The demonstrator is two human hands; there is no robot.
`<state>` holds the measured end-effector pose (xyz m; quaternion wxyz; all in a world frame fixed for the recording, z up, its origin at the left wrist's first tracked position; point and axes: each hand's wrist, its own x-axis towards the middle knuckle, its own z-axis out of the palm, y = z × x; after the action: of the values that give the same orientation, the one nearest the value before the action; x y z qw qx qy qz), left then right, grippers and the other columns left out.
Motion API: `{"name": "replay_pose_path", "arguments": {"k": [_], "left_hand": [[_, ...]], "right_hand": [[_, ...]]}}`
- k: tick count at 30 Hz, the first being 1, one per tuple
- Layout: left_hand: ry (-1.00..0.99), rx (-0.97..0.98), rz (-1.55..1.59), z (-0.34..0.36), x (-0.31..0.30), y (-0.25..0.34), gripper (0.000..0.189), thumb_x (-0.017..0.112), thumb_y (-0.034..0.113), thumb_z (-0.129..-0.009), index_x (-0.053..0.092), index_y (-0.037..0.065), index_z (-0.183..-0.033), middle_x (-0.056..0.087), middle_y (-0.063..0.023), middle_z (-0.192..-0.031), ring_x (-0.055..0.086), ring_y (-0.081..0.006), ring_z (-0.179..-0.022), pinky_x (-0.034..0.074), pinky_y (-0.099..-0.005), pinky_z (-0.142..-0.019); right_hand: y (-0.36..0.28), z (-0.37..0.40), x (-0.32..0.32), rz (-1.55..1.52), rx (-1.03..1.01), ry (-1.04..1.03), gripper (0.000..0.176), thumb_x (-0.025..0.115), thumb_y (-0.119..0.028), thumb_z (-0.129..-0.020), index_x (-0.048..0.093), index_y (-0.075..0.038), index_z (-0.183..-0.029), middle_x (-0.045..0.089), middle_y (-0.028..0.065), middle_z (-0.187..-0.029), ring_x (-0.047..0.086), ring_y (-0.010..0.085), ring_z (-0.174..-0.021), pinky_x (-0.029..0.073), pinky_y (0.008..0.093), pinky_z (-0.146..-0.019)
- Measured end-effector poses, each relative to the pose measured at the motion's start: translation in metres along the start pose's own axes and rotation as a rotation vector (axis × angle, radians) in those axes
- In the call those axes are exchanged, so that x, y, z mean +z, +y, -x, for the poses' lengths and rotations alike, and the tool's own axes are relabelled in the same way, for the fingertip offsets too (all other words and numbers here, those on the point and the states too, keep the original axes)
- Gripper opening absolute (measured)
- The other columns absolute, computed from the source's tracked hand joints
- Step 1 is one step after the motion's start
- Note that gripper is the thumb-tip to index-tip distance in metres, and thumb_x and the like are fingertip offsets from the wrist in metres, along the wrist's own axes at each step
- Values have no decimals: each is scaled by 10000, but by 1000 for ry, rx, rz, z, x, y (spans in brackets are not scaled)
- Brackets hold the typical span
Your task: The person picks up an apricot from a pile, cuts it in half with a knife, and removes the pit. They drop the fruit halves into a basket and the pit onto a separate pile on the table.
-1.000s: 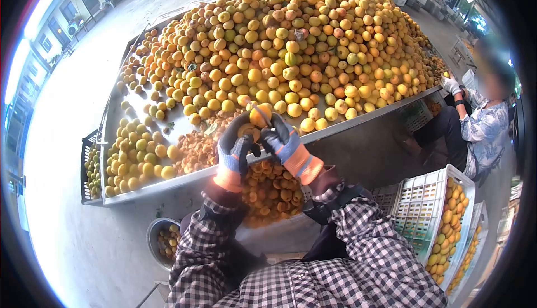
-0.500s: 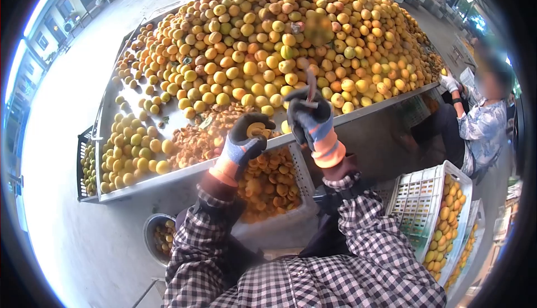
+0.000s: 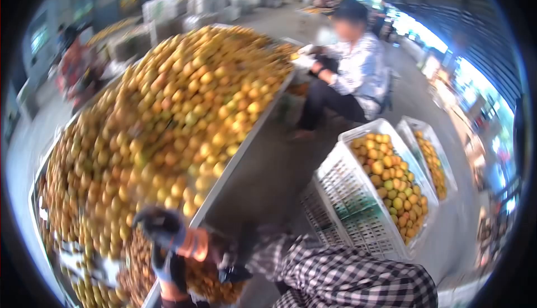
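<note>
My right hand (image 3: 161,228), in a dark glove with an orange cuff, is over the near edge of a metal table (image 3: 238,154) heaped with yellow-orange fruit (image 3: 190,90) that looks like apricots. My left hand (image 3: 170,271), gloved alike, is just below it, close to a pile of cut fruit pieces (image 3: 137,260). Motion blur smears the fingers of both hands, and what they hold does not show. Below the table edge, beside my right sleeve, more cut fruit (image 3: 215,283) lies in a container that is mostly hidden.
White plastic crates (image 3: 358,207) of fruit stand to my right, with another crate (image 3: 428,157) behind. A co-worker (image 3: 355,73) sits at the table's far right corner. Another person (image 3: 78,67) is at the far left. Stacked pale crates (image 3: 168,8) stand at the back.
My view has swung right, so my hands and the table now appear farther left. Earlier my left hand held a cut fruit and my right a small knife; neither is discernible now.
</note>
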<state>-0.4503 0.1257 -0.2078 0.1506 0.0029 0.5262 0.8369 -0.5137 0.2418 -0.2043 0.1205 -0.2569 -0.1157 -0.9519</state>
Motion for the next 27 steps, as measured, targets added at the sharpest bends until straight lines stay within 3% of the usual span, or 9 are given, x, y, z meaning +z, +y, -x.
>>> {"name": "replay_pose_path", "arguments": {"k": [1, 3, 4, 8, 10, 13, 16, 23, 27], "left_hand": [[-10, 75, 31, -3, 4, -4, 371, 638, 73, -863, 548, 33, -1220, 637, -66, -1039, 567, -93, -772, 475, -234, -634], [-18, 37, -108, -2, 0, 3, 375, 634, 91, -868, 545, 34, -1228, 633, -67, -1052, 565, -97, -792, 472, -239, -653], [-22, 4, -189, -2, -2, 7, 377, 632, 100, -871, 543, 35, -1231, 630, -68, -1058, 563, -100, -802, 470, -242, -662], [-55, -60, -347, -3, -1, 13, 388, 624, 136, -882, 537, 38, -1246, 621, -70, -1084, 558, -109, -842, 463, -252, -701], [-64, -66, -386, -4, -3, 15, 394, 620, 155, -887, 534, 40, -1254, 616, -71, -1096, 555, -113, -863, 459, -258, -720], [-76, -78, -426, -5, -5, 17, 404, 614, 182, -895, 530, 42, -1265, 610, -73, -1115, 551, -120, -893, 454, -265, -749], [-96, -98, -448, -6, -3, 15, 416, 608, 209, -903, 525, 44, -1276, 603, -75, -1134, 547, -127, -923, 448, -273, -777], [-129, -136, -504, -3, -4, 20, 448, 595, 273, -922, 514, 50, -1302, 587, -79, -1179, 537, -142, -994, 436, -291, -844], [-152, -157, -540, -1, -7, 22, 468, 587, 309, -933, 508, 53, -1317, 577, -82, -1204, 532, -151, -1034, 428, -301, -882]], "right_hand": [[2, -2, 17, 492, -92, -22, 395, 506, -74, -960, 424, -1, -1339, 572, 64, -1079, 540, 127, -925, 472, 274, -784], [10, -6, 50, 1428, -383, -18, 249, 597, -54, -915, 566, -21, -1160, 572, 2, -953, 513, 67, -803, 450, 214, -708], [6, -6, 71, 1509, -312, 13, 121, 627, -71, -899, 599, -33, -1011, 559, -28, -930, 495, 53, -802, 436, 212, -701], [1, -6, 76, 1483, -264, -26, 174, 629, -133, -907, 589, -19, -1032, 564, 2, -897, 508, 87, -788, 446, 246, -703], [-3, -6, 84, 1648, -157, -5, 179, 616, -149, -916, 579, -15, -1029, 566, 21, -897, 509, 108, -781, 452, 268, -714], [-5, -7, 81, 1544, -205, -14, 178, 610, -161, -922, 569, -18, -1020, 570, 12, -906, 503, 110, -790, 452, 279, -729], [-7, -6, 88, 1375, -210, 61, 178, 611, -170, -924, 567, -25, -1018, 569, 3, -902, 496, 105, -797, 447, 272, -737], [1, -9, 65, 1560, -292, -52, 160, 615, -167, -924, 570, -36, -1004, 549, -11, -867, 482, 85, -797, 436, 250, -721], [3, -6, 54, 1444, -223, 25, 163, 617, -144, -923, 589, -46, -1051, 573, -13, -895, 491, 61, -806, 436, 228, -711]]}}
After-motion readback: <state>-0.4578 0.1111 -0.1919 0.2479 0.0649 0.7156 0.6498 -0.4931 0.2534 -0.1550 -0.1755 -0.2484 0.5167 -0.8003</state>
